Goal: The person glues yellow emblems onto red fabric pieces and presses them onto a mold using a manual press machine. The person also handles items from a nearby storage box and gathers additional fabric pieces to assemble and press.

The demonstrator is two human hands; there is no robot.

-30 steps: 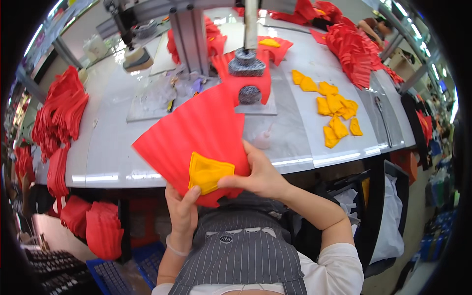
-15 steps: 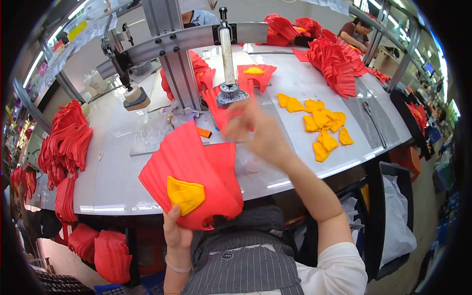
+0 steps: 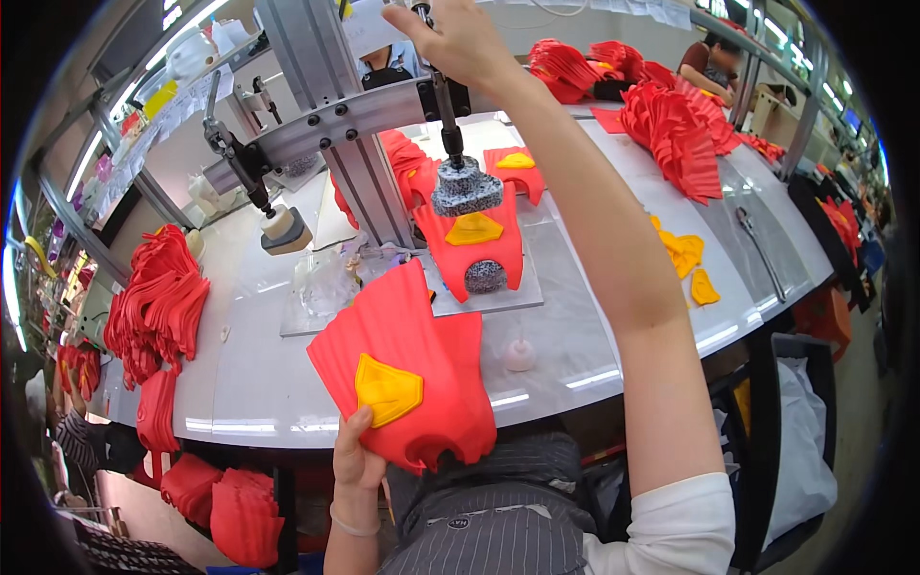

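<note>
My left hand (image 3: 358,458) holds red foam sheets (image 3: 431,364) at their lower left, above the table's near edge. A yellow pointed piece (image 3: 388,389) lies on them, the thumb at its corner. At the top of the view, my right hand (image 3: 460,43) is at the clamp lever (image 3: 422,11); its fingers are partly cut off, and they seem closed round it. Below hangs a speckled grey press block (image 3: 467,188). Beneath it, another red foam piece (image 3: 494,257) lies on the plate (image 3: 522,293), with a yellow piece (image 3: 474,229) on it and a speckled pad (image 3: 486,277) in its cutout.
A second press head (image 3: 285,230) hangs left of the metal post (image 3: 369,192). Red foam piles (image 3: 158,297) stand at left and far right (image 3: 671,134). Loose yellow pieces (image 3: 682,251) and a wrench (image 3: 760,254) lie right. Another person (image 3: 707,65) sits at back right.
My right hand has gone up from beside the press block to the lever. The block now stands higher above the red piece, whose yellow piece shows. My left hand keeps its hold.
</note>
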